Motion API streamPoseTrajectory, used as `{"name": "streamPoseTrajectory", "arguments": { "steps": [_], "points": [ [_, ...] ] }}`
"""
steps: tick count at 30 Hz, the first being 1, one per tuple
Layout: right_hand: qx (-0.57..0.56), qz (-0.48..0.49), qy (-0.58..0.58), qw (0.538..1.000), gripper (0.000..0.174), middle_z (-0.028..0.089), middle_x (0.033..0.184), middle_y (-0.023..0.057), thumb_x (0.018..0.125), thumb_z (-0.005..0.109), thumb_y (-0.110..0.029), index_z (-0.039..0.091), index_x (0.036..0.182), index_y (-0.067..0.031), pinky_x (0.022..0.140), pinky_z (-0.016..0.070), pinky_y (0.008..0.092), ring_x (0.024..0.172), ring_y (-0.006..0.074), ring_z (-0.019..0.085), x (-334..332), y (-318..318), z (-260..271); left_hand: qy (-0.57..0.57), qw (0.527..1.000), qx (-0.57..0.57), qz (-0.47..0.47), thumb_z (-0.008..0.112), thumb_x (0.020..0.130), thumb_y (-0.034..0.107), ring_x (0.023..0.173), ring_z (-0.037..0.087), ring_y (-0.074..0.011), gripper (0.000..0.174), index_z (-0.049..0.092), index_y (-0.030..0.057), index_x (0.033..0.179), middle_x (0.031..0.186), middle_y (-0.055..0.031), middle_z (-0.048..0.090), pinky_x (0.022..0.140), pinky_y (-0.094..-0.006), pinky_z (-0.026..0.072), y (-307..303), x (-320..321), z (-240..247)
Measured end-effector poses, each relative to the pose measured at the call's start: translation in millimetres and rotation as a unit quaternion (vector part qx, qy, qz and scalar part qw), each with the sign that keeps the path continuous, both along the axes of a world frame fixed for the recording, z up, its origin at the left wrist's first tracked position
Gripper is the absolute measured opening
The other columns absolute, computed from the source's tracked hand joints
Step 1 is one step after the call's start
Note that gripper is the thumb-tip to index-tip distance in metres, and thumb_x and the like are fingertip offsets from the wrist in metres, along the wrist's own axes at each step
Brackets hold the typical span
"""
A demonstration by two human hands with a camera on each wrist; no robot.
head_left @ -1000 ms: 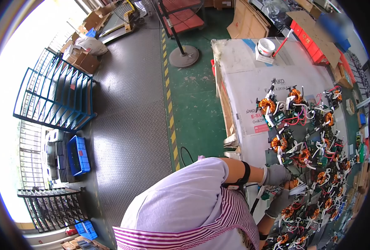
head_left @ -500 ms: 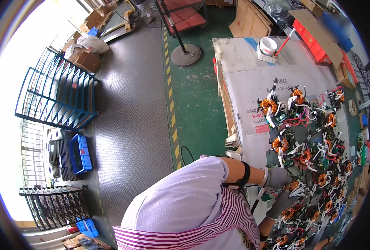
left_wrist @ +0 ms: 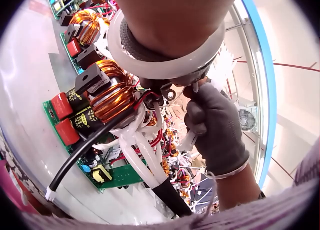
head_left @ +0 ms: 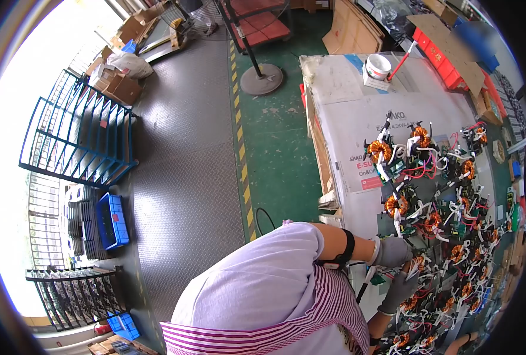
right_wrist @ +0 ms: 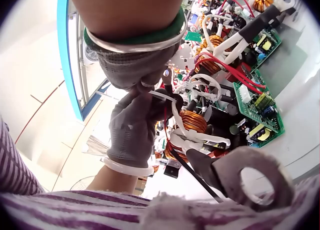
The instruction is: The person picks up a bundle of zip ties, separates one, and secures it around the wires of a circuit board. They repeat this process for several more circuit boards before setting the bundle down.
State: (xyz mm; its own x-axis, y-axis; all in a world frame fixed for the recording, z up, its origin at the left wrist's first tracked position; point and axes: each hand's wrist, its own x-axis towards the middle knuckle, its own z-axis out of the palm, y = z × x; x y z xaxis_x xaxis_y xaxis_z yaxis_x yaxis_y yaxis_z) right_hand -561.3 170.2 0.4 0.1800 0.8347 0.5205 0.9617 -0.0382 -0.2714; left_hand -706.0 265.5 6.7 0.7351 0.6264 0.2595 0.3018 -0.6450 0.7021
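Observation:
My gloved left hand [head_left: 392, 252] has its fingers curled at the wires beside a copper-wound coil [left_wrist: 110, 92] on a green circuit board [left_wrist: 125, 176]. Its fingertips are largely hidden in the left wrist view. Close against it, my gloved right hand [left_wrist: 214, 125] pinches the narrow white end of a cable tie [right_wrist: 162, 96], while more white strips [left_wrist: 187, 141] stick out below its curled fingers. In the right wrist view the tie runs from the fingers towards white leads [right_wrist: 192, 137] by the coil. A large ring terminal [right_wrist: 257, 185] looms in front there.
Several more boards with coils [head_left: 396, 205] crowd the table [head_left: 352, 112]. A white cup [head_left: 378, 66] and red bins [head_left: 437, 59] stand at its far end. Beyond the table's side are a fan base [head_left: 262, 79], a rack [head_left: 76, 133] and a blue crate [head_left: 116, 220].
My right hand has shifted slightly against the left, and the white strips in it show less widely fanned. My left hand stays almost in place at the coil.

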Motion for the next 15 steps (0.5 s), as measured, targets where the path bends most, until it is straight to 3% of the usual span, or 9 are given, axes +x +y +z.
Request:
{"name": "streamPoseTrajectory", "arguments": {
  "steps": [3, 7, 9, 12, 15],
  "points": [
    [-0.074, -0.019, 0.07, 0.995, 0.041, 0.057, 0.077, 0.0234, 0.083, 0.052, -0.03, 0.054, 0.094, 0.0096, 0.062, 0.0405, 0.0428, 0.067, 0.0359, 0.052, -5, -2, 16, -0.044, 0.999, -0.012, -0.005, 0.057, 0.071, 0.02, 0.073, 0.059, -0.0291, 0.017, 0.058, 0.0094, 0.084, 0.075, -0.0092, 0.058, 0.063, -0.0411, 0.0461, -3, 0, -2],
    [-0.117, -0.028, 0.182, 0.976, 0.037, 0.058, 0.078, 0.0221, 0.085, 0.052, -0.027, 0.056, 0.094, 0.0086, 0.062, 0.0408, 0.0414, 0.066, 0.0324, 0.053, -12, 4, 32, -0.108, 0.994, -0.009, 0.004, 0.057, 0.07, 0.019, 0.072, 0.058, -0.0299, 0.019, 0.053, 0.0089, 0.086, 0.074, -0.0099, 0.057, 0.062, -0.042, 0.0453, -5, -8, 4],
    [-0.091, 0.003, 0.218, 0.972, 0.035, 0.059, 0.08, 0.0218, 0.085, 0.052, -0.026, 0.056, 0.094, 0.0082, 0.062, 0.0407, 0.0403, 0.067, 0.0314, 0.054, -15, 5, 35, -0.099, 0.995, -0.004, 0.01, 0.058, 0.07, 0.02, 0.072, 0.057, -0.0299, 0.02, 0.052, 0.0091, 0.086, 0.073, -0.01, 0.057, 0.062, -0.0418, 0.045, -7, -6, 0],
    [-0.142, -0.009, 0.263, 0.954, 0.034, 0.059, 0.082, 0.0211, 0.085, 0.051, -0.023, 0.056, 0.096, 0.0085, 0.065, 0.0419, 0.0376, 0.07, 0.0299, 0.055, -11, 1, 41, -0.085, 0.996, 0.007, 0.025, 0.058, 0.07, 0.021, 0.071, 0.057, -0.0297, 0.022, 0.053, 0.01, 0.088, 0.073, -0.0092, 0.056, 0.061, -0.041, 0.0446, -10, 1, -4],
    [-0.16, 0.015, 0.178, 0.971, 0.036, 0.058, 0.091, 0.0227, 0.082, 0.051, -0.022, 0.053, 0.104, 0.0059, 0.068, 0.0419, 0.0402, 0.079, 0.0361, 0.055, -7, 1, 43, -0.078, 0.996, 0.028, 0.017, 0.058, 0.071, 0.022, 0.074, 0.056, -0.0283, 0.023, 0.054, 0.0109, 0.091, 0.074, -0.0081, 0.056, 0.062, -0.0402, 0.0445, -11, 3, -2]
  ]
}}
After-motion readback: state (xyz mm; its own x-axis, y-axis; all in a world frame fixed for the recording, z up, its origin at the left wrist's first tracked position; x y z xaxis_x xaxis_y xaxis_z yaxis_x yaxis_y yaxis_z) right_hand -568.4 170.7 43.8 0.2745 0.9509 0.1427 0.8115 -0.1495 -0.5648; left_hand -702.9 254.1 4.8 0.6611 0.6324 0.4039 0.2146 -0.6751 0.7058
